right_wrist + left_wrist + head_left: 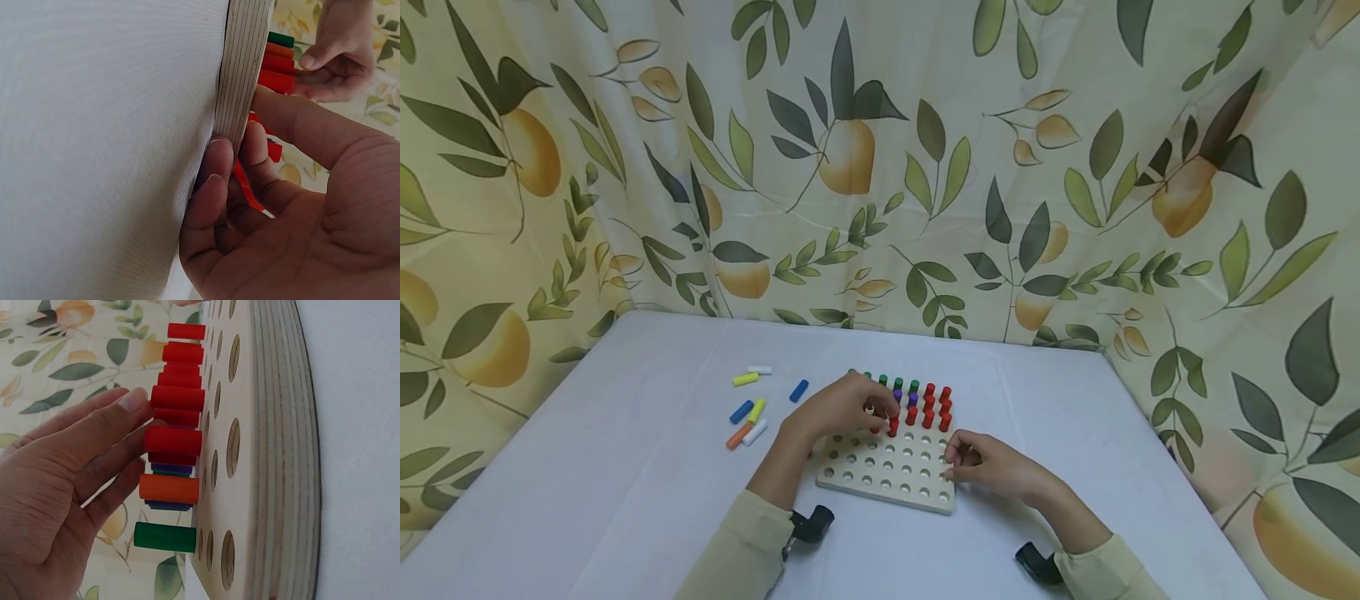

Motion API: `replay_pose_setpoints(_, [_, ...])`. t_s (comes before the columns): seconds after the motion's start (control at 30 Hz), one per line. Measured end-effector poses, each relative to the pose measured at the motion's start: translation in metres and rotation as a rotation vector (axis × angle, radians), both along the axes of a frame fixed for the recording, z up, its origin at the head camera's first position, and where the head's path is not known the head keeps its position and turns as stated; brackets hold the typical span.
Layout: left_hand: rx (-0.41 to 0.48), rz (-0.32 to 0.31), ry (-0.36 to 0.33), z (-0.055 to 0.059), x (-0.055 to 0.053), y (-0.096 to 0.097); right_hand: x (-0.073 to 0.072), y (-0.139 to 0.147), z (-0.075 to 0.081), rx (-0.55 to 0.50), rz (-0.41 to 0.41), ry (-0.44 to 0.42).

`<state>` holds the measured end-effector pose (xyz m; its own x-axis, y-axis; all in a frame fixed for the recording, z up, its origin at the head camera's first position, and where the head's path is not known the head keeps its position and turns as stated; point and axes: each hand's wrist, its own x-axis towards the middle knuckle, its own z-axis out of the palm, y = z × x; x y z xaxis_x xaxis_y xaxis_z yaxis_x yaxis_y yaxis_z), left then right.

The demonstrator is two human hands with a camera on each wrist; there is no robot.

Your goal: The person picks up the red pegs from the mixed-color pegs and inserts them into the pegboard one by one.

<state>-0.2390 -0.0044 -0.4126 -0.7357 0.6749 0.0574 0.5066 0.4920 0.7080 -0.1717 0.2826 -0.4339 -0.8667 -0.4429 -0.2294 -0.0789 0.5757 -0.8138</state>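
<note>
A wooden pegboard [886, 497] lies on the table, its far rows filled with green, purple and red pegs and its near holes bare. Over its left part reaches my left hand [842, 407]. In the left wrist view that hand's thumb and extended fingers are at the top of a standing red peg [179, 398], without visibly closing round it. Beside it stand an orange peg [169, 488] and a green peg [165, 537]. My right hand [992, 465] holds the board's right edge, thumb on the upper face and curled fingers at the side, as the right wrist view shows.
Left of the board lie several loose pegs: blue [798, 391], yellow [746, 379], white [755, 432] and orange [738, 437]. A white cloth [625, 467] covers the table. Behind hangs a curtain [880, 233] printed with leaves and fruit.
</note>
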Motion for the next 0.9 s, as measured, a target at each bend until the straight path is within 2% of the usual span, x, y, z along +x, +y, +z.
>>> replay_pose_setpoints(0.17, [-0.02,0.012,0.0,0.0,0.002,-0.004,0.0,-0.004,0.003,0.004,0.006,-0.015])
replay_pose_setpoints(0.33, [-0.048,0.011,0.027,0.004,0.001,-0.013,-0.003,-0.006,0.003,0.015,0.014,0.001])
replay_pose_setpoints(0.57, [-0.027,0.0,0.041,0.008,0.002,-0.026,0.0,-0.007,0.004,0.015,0.002,-0.006])
replay_pose_setpoints(0.9, [-0.035,0.001,0.061,0.003,-0.005,-0.044,0.001,-0.001,0.004,0.032,-0.004,0.005])
